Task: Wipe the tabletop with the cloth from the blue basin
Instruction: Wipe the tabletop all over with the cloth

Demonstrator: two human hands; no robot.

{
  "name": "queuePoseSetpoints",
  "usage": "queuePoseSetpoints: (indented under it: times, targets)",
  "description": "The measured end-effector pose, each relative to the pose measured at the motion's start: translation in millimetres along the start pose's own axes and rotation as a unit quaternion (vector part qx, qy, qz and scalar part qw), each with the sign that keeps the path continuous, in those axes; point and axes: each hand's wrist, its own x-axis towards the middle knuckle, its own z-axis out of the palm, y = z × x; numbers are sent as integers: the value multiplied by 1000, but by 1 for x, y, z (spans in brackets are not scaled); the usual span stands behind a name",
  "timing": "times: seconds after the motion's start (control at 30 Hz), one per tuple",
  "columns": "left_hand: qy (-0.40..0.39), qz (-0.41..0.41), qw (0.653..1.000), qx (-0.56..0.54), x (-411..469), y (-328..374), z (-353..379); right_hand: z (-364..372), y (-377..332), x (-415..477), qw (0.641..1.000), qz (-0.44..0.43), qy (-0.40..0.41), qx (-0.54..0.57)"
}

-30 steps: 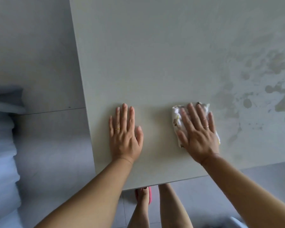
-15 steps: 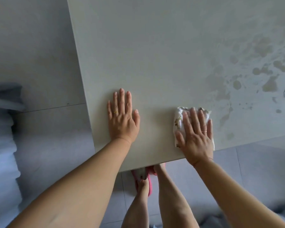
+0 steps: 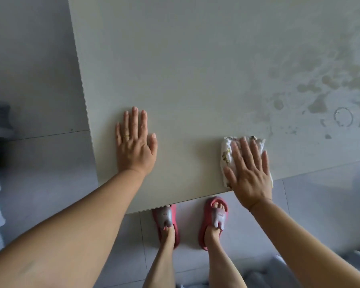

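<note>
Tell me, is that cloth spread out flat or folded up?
Folded up. The cloth forms a compact, thick wad under the right hand near the tabletop's front edge, barely larger than the palm pressing it.

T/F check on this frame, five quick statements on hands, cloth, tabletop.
1. The right hand lies flat on the cloth. True.
2. The left hand holds a second cloth. False: it lies bare and flat on the tabletop.
3. Wet marks lie on the tabletop's right side. True.
4. The cloth sits at the far edge of the tabletop. False: it is at the near edge, by the person.
5. The blue basin stands beside the cloth. False: no basin is in view.
</note>
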Motion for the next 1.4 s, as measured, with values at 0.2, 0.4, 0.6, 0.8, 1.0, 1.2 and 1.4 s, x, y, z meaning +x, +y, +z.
queuePoseSetpoints:
  times: [0.2, 0.4, 0.6, 0.8, 1.0, 1.2, 1.4]
  targets:
    - [15, -16, 1000, 7, -4, 5, -2, 17, -75, -30, 999, 1, 13, 51]
    - [46, -44, 997, -53, 7, 70, -4, 0, 36, 4, 979, -197, 20, -46]
    - [8, -19, 999, -31, 18, 130, 18, 1, 17, 13, 993, 107, 30, 48]
    - [22, -26, 999, -7, 17, 131, 23, -6, 54, 22, 944, -325, 7, -63]
    - [25, -37, 999, -6, 17, 135, 21, -19, 75, 71, 998, 43, 36, 29]
    - [26, -34, 999, -5, 18, 138, 18, -21, 56, 76, 948, -314, 8, -50]
    - [27, -39, 999, 0, 18, 138, 22, -39, 86, 148, 999, 22, 25, 32]
